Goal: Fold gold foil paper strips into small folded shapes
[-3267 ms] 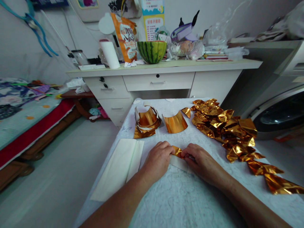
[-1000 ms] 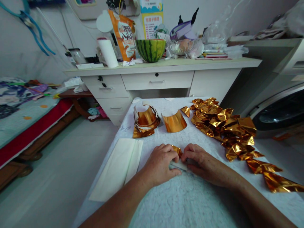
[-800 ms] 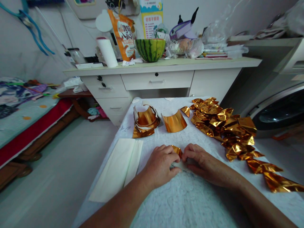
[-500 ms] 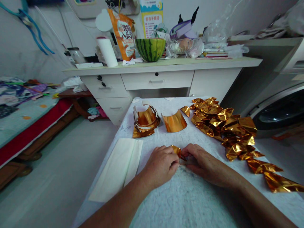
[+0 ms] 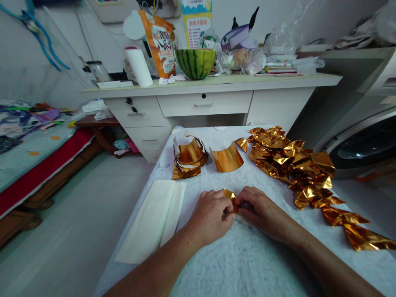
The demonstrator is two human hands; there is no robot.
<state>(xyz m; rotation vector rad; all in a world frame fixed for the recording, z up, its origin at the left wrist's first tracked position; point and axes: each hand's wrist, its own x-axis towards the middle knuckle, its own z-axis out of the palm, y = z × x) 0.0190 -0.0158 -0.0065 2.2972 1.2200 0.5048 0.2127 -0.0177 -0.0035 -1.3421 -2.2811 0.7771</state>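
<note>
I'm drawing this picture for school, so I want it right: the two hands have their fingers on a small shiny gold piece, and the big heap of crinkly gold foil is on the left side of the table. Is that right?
Not quite: the heap of gold foil is on the right side of the table, as the head view shows. The left hand and right hand do have their fingers on a small gold piece.

Beyond the grip of the left hand and right hand, the reddish heading on a yellow, blue and white paper poster starts 好孩子; farther left, an orange upright pouch bears blurred Chinese characters.
</note>
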